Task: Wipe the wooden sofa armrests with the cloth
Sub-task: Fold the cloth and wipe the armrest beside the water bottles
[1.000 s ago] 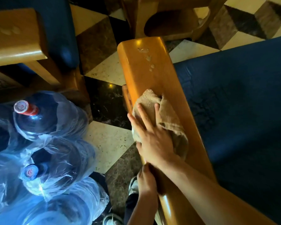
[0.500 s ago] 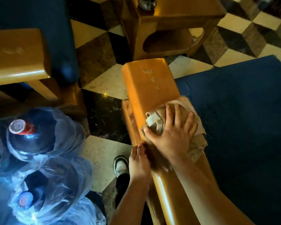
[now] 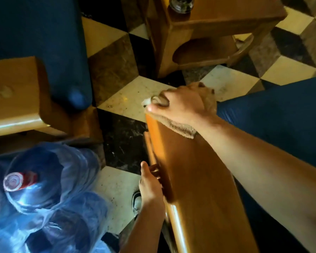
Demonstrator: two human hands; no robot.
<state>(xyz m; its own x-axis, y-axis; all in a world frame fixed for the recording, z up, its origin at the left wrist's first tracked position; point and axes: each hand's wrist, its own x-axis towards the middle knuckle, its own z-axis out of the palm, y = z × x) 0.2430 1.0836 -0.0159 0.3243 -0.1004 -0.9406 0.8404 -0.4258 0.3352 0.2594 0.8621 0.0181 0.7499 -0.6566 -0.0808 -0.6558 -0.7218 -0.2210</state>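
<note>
From the head view, the right hand [image 3: 181,105] is at the far end of the armrest [image 3: 195,179], fingers curled over the cloth [image 3: 182,128] and pressing it down onto the wood; the cloth is bunched under the palm, wraps over the end of the rail, and a frayed edge trails out toward the wrist. A pale tag or fold of the cloth pokes out beside the thumb. The left hand [image 3: 150,181] grips the outer edge of the same armrest nearer the body, thumb up along the side, apparently steadying the person. The step in hand looks like the stroke that finishes the top of this armrest at its front tip: the bare wood between the two hands shines evenly, though glare makes it hard to tell how clean it is. Next, the cloth probably needs to go round the rounded nose and down the outer side, which calls for turning the wrist and keeping the cloth gathered so it does not slip off onto the floor [image 3: 135,99]. A second armrest [image 3: 15,99] on the neighbouring seat to the left shows a faint smear on its top and seems yet to be wiped. Wrapped bottles [image 3: 36,189] stand near it, so reaching across will need care.
</note>
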